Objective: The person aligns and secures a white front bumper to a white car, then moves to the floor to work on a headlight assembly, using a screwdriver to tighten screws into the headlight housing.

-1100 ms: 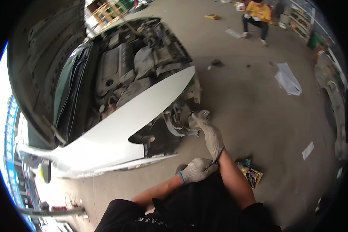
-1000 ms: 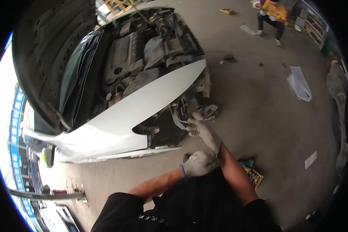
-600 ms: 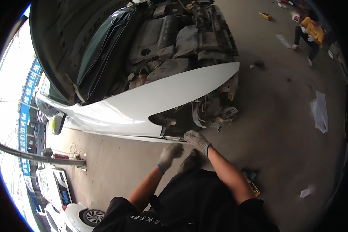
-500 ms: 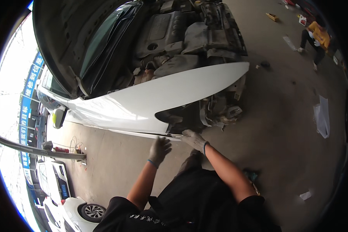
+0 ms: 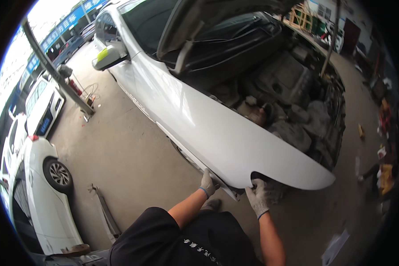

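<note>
A white car fender [image 5: 235,146] stretches from the door towards the right, its pointed front end free over the floor. Along its lower edge runs a narrow white trim strip [image 5: 224,189], with a dark gap between the two. My gloved left hand [image 5: 207,182] is closed at the strip, its fingertips partly hidden in the gap. With fingers curled at the fender's lower front corner, just below a dark notch, my gloved right hand [image 5: 258,198] grips the edge. Both gloves are greyish knit with blue cuffs.
Above the exposed engine bay [image 5: 288,84] stands the raised hood [image 5: 195,22]. A wing mirror [image 5: 111,55] juts out at the left. Parked white cars [image 5: 53,204], a post [image 5: 53,66] and a metal lift arm [image 5: 104,213] are at the left. A person in yellow [image 5: 388,175] is at the far right.
The view has turned, bringing the car's side and door into sight. My left hand has gone from hovering apart to the trim strip; my right hand has moved to the fender's corner.
</note>
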Tool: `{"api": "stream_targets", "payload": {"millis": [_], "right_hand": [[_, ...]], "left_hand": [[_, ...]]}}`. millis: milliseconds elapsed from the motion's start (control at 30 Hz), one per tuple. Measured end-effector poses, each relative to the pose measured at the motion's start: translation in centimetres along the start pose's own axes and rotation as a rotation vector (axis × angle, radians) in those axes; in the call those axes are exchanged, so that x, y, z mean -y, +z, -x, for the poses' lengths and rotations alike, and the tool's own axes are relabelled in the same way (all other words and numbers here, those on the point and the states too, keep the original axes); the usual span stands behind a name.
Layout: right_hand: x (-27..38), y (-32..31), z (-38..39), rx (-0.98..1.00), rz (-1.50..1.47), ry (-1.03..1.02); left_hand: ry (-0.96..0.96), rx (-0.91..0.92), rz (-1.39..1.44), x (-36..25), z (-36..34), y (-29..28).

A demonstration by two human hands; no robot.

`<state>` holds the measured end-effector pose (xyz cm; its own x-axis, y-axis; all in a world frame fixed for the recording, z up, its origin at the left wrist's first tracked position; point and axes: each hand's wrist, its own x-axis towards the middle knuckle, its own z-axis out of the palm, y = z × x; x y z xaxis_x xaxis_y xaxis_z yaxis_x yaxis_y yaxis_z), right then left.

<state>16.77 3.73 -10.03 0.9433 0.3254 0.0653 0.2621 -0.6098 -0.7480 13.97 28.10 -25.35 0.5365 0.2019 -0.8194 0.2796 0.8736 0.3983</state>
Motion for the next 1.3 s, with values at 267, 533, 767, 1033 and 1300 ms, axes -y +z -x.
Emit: {"api": "stream_targets", "payload": {"millis": [267, 533, 767, 1033, 1300], "right_hand": [[1.7, -0.9, -3.7, 0.319, 0.251, -0.098], [1.3, 0.1, -3.7, 0.162, 0.280, -0.167], [1.4, -0.2, -3.9, 0.244, 0.282, -0.154], [1.1, 0.1, -3.3, 0.192, 0.212, -0.125], [0.9, 0.7, -2.5, 0.173, 0.305, -0.147]], "left_hand": [[0.186, 0.305, 0.377, -3.4, -1.6, -1.7], [0.218, 0.188, 0.376, -1.2, -2.2, 0.8], [0.189, 0.123, 0.332, -0.3, -3.7, -0.3], [0.078, 0.271, 0.552, -0.3, -2.1, -1.7], [0.135, 0.322, 0.487, -0.4, -1.8, -1.0]]}}
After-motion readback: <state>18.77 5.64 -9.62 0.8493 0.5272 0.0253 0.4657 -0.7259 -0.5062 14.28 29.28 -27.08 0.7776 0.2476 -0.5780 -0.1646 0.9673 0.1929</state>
